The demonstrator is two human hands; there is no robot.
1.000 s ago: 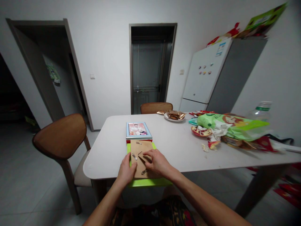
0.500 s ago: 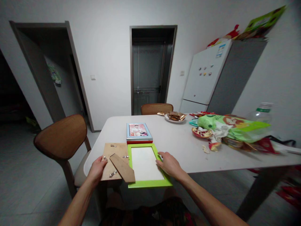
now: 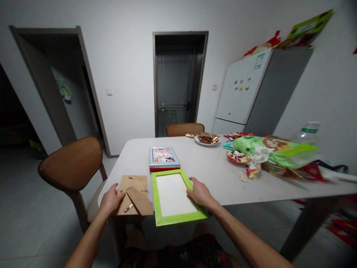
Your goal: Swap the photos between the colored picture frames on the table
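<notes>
My right hand [image 3: 201, 192] grips the right side of a light-green picture frame [image 3: 156, 201], thumb on top and fingers around the edge. A plain white sheet [image 3: 173, 193] fills its opening. The frame's near end sticks out past the table edge and looks slightly raised. To its left, my left hand [image 3: 111, 199] holds a brown frame backing board [image 3: 134, 181] by its left edge, thumb on top. Metal clips and a fold-out stand [image 3: 141, 203] show on the board. Just beyond lies a small stack with a light-blue photo frame [image 3: 150, 158] on top.
On the white table [image 3: 200, 167], a plate of wrapped snacks [image 3: 206, 138] stands at the far side. A green bag [image 3: 279, 147], fruit peel [image 3: 237, 158], crumpled tissue and a clear plastic jar [image 3: 309, 132] crowd the right. A wooden chair [image 3: 72, 163] stands at the left.
The backing board has shifted left and toward me, leaving a gap beside the green frame. My left thumb now lies over the board. The green frame has turned slightly, its near end moving right.
</notes>
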